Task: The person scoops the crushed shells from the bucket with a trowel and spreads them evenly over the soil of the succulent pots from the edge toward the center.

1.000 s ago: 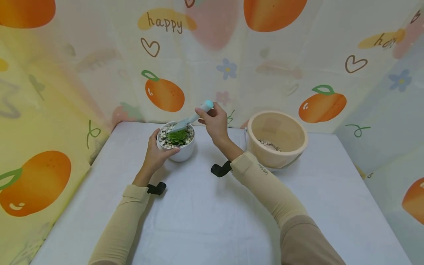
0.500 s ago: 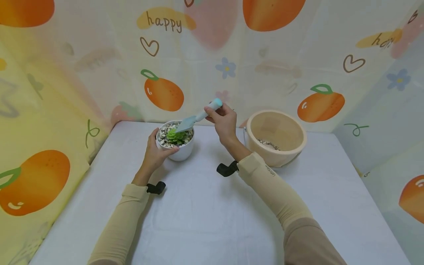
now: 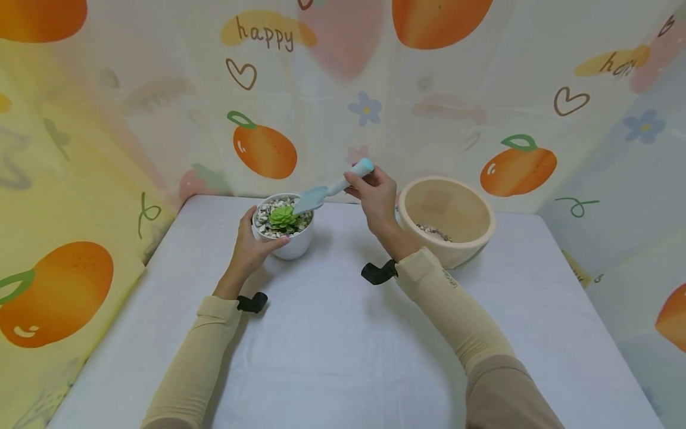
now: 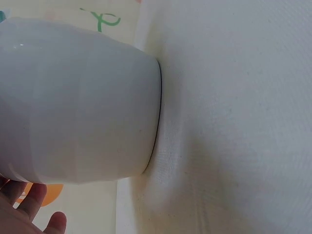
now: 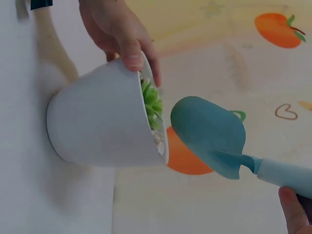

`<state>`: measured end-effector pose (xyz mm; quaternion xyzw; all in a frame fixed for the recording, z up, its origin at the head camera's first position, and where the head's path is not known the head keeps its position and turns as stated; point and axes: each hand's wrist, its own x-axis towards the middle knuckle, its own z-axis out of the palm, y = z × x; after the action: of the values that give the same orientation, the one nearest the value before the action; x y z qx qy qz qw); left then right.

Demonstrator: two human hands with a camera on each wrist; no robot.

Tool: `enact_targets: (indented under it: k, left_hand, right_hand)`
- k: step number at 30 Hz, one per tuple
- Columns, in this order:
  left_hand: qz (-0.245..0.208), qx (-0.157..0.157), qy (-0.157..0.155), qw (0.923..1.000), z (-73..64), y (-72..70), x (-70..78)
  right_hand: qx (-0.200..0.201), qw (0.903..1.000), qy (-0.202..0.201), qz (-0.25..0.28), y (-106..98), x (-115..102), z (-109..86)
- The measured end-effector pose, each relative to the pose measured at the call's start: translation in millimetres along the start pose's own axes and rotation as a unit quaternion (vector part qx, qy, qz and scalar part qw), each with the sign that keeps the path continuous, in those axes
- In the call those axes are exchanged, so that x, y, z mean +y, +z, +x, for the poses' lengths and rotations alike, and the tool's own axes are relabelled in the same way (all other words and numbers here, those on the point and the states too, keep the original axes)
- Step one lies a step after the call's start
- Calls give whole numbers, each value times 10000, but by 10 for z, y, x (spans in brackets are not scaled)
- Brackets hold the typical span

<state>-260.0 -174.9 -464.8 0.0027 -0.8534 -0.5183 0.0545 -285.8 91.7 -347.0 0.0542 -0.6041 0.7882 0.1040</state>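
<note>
A white pot (image 3: 293,247) stands on the table, filled with pale pebbles around a green succulent (image 3: 282,218). My left hand (image 3: 252,243) grips the pot at its rim, thumb on the near side; the right wrist view shows that thumb (image 5: 130,54) pressed on the rim. In my right hand (image 3: 377,199) is a small light-blue trowel (image 3: 311,198), held by its handle. Its blade (image 5: 207,131) is just off the pot's rim in the right wrist view and overlaps the pot's right edge from the head. The pot's white wall (image 4: 83,102) fills much of the left wrist view.
A larger beige bucket (image 3: 447,256) stands right of my right hand, with some pebbles (image 3: 434,232) at its bottom. A white cloth (image 3: 321,357) covers the table. A printed curtain (image 3: 332,107) rises right behind the pot and bucket.
My right hand has moved to the right with the trowel, drawing its blade from over the succulent to the pot's right edge. The left hand and pot have stayed in place.
</note>
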Motion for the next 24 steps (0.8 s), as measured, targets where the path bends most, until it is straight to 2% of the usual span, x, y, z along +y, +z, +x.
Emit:
enact_targets:
  k: [4, 13, 24]
  left_hand:
    - [-58, -18, 1, 10000, -1, 1, 3]
    - [-65, 31, 70, 10000, 17, 5, 6]
    - [-127, 40, 61, 9999, 12, 13, -11]
  right_hand:
    - [-74, 10000, -7, 15, -89, -36, 6]
    - [-507, 9987, 5, -100, -324, -123, -13]
    - [-577, 9983, -3, 20, -521, -160, -59]
